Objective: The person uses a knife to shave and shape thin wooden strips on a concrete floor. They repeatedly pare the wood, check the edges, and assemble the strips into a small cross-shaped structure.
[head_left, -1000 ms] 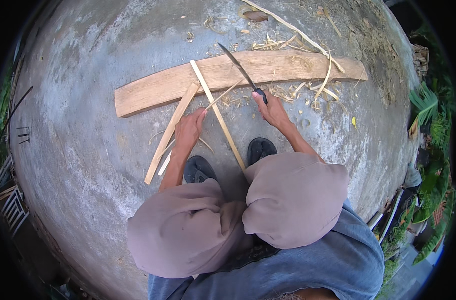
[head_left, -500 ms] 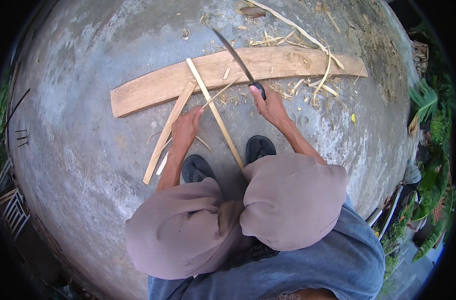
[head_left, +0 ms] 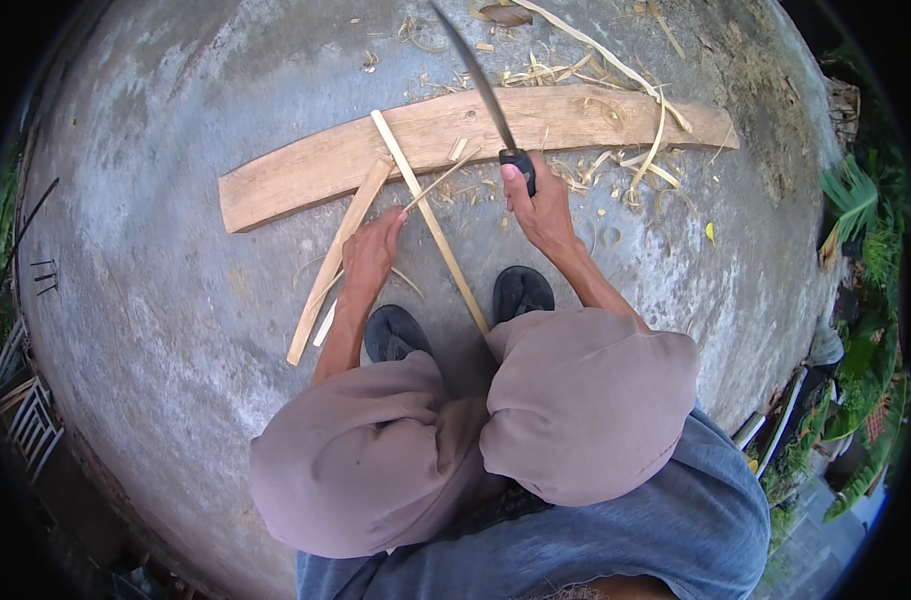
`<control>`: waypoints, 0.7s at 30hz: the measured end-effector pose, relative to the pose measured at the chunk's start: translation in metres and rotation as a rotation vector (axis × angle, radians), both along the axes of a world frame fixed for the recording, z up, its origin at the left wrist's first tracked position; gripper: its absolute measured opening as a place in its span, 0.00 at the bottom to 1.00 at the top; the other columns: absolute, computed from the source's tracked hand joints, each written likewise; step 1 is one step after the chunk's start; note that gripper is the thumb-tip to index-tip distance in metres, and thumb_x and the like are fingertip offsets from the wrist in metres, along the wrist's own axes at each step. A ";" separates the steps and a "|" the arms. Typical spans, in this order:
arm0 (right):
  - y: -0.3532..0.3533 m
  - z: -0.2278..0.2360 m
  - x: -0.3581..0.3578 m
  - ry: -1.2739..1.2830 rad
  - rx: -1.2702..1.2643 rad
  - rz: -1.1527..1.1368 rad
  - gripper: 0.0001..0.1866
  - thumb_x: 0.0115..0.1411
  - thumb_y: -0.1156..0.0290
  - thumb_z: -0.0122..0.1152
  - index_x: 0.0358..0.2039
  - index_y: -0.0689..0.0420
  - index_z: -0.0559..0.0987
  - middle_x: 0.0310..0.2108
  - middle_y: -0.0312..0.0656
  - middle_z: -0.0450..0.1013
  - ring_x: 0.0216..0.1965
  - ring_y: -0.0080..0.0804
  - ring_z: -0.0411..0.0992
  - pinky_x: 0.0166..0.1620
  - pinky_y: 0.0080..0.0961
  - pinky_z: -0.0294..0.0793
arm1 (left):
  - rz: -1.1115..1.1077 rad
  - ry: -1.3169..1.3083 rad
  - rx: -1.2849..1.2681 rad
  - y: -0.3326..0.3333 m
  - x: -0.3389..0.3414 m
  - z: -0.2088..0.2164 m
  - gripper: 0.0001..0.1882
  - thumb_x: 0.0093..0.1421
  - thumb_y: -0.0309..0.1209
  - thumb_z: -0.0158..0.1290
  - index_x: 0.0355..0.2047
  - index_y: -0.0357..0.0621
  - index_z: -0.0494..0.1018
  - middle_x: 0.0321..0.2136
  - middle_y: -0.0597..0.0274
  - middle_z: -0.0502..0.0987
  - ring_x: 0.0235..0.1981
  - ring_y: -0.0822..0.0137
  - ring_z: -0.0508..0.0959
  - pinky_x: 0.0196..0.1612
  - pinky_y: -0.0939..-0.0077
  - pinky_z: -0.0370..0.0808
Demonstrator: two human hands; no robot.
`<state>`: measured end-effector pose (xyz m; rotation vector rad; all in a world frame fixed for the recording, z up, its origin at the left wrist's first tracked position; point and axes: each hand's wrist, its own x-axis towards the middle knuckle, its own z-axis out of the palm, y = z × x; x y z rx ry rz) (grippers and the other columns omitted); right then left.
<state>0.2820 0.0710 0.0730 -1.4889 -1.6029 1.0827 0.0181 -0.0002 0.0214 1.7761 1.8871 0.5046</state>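
Observation:
I squat on grey concrete ground. My right hand (head_left: 538,205) grips the dark handle of a long curved knife (head_left: 474,80), whose blade points up and away over a wide curved wooden plank (head_left: 306,170). My left hand (head_left: 374,250) pinches a thin bamboo sliver (head_left: 444,178) that rests on the plank. A long pale bamboo strip (head_left: 431,220) runs from the plank down toward my feet. A second flat strip (head_left: 336,260) lies to the left of my left hand.
Shavings and curled strips (head_left: 626,165) litter the plank's right half and the ground beyond it. My two dark sandals (head_left: 521,292) stand below the hands. Green plants (head_left: 866,240) edge the right side, and a metal rack (head_left: 26,420) stands at the lower left.
My right hand has raised the knife, and its blade now points up and away from the plank. My left hand keeps hold of the thin sliver.

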 end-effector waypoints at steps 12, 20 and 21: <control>0.001 -0.008 0.003 -0.149 -0.110 0.046 0.30 0.70 0.45 0.54 0.41 0.66 0.76 0.25 0.59 0.76 0.29 0.56 0.78 0.35 0.47 0.73 | 0.008 0.008 0.006 -0.001 -0.003 -0.003 0.15 0.73 0.44 0.47 0.46 0.52 0.79 0.31 0.47 0.82 0.35 0.41 0.81 0.38 0.49 0.75; 0.008 -0.061 0.031 -0.129 -0.374 0.162 0.34 0.69 0.39 0.51 0.38 0.66 0.76 0.22 0.50 0.75 0.23 0.38 0.78 0.30 0.35 0.76 | 0.036 -0.080 0.074 -0.007 -0.001 -0.016 0.18 0.71 0.45 0.50 0.53 0.55 0.81 0.30 0.50 0.81 0.34 0.45 0.81 0.38 0.53 0.75; 0.011 -0.058 0.031 0.001 -0.489 0.173 0.35 0.69 0.38 0.50 0.38 0.66 0.76 0.21 0.48 0.74 0.22 0.35 0.78 0.29 0.34 0.76 | 0.050 -0.091 0.061 -0.006 0.001 -0.011 0.17 0.71 0.45 0.51 0.53 0.56 0.81 0.29 0.51 0.81 0.33 0.46 0.81 0.38 0.55 0.75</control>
